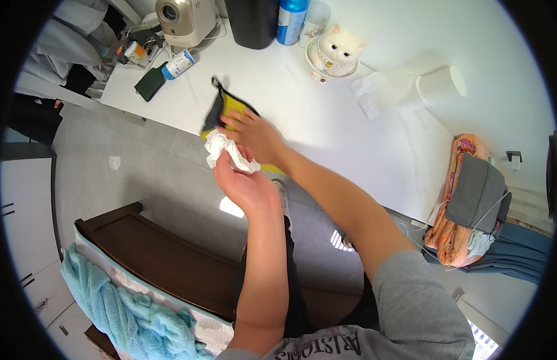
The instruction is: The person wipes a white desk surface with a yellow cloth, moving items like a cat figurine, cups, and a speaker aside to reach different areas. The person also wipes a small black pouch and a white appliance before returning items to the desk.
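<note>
My left hand holds a crumpled white tissue between thumb and fingers, just off the front edge of the white desk. Beyond it, my right hand lies with fingers spread on a yellow and dark grey cloth. That cloth has black edging and a small loop at its far corner. It lies at the desk's front edge, partly hidden under my right hand, which is slightly blurred.
Along the back stand a projector, a black bin, a blue spray can and a white cat figure. A paper roll lies at right. Near the left edge are a bottle and a dark green case.
</note>
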Available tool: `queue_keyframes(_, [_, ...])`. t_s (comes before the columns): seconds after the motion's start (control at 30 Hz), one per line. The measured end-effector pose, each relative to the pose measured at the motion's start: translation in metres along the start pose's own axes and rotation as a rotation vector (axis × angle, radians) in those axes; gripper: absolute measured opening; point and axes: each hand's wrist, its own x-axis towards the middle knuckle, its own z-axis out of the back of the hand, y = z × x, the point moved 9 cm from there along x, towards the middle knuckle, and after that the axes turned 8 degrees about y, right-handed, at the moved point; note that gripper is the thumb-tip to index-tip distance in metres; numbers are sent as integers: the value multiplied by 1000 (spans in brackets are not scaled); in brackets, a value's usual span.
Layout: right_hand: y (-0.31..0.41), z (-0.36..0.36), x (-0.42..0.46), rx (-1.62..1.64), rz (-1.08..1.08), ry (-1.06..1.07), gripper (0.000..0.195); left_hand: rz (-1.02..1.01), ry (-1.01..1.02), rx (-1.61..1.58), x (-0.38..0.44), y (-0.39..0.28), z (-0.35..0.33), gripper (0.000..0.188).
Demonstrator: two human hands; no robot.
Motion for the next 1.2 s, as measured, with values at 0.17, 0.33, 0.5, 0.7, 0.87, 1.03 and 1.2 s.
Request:
queue_keyframes(0.17, [2,31,-127,154,-268,-20,69,-47,-85,-68,-5,-24,4,26])
queue_keyframes(0.33, [-17,37,-292,-188,-557,76,75,61,-29,-130,-19,-28,-7,35])
queue_keyframes(0.5, [-28,42,-397,-291,-799,170,78,235,-55,-140,-23,3,18,34])
queue_keyframes(0.7, [-40,42,-359,-140,-669,162,79,265,-83,-75,-20,31,39,26])
queue_keyframes(0.87, [-72,43,-235,-50,-564,12,85,152,-108,106,10,50,70,25])
queue_keyframes(1.03, [-125,52,-71,-3,-477,-118,77,53,-3,283,39,54,55,40])
queue_keyframes(1.2, [-160,47,33,-5,-514,-297,76,108,179,351,46,61,10,44])
